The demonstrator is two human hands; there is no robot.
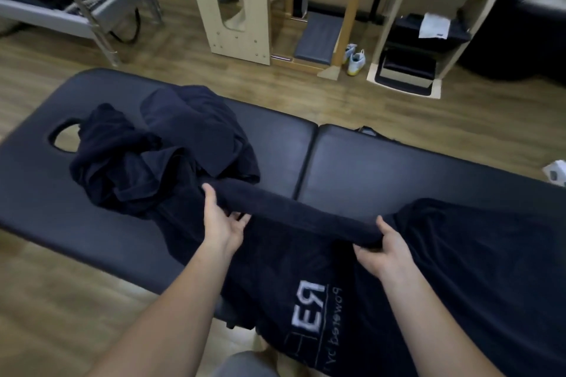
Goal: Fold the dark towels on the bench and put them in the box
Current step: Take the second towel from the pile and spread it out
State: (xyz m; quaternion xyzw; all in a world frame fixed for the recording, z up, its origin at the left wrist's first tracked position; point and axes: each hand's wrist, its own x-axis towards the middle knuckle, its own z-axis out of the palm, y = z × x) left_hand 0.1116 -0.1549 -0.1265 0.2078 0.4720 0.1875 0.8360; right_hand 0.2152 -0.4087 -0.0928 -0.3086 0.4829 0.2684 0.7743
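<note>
A padded black massage bench (398, 162) runs across the view, split by a seam near its middle, with a face hole (62, 137) near its left end. A dark towel (306, 254) with a pale printed logo lies over the bench's near edge. Its lower part hangs down over that edge towards the person, and its right part is spread over the right half of the padding. The towel's far portion is doubled over into a thick fold that crosses the seam. The left hand (220, 220) grips the left end of this fold, thumb on top and fingers curled underneath. The right hand (384, 248) pinches the fold's right end in the same way, thumb over the cloth and fingers tucked below. The fold stretches between the two hands. A crumpled heap of dark towels (159, 150) sits on the left half of the bench, just right of the face hole and touching the held towel's left end. Beyond the far edge, on the wood floor (183, 49), stand a pale wooden panel (226, 3) with a slot cutout and a pair of white sneakers (355, 59).
</note>
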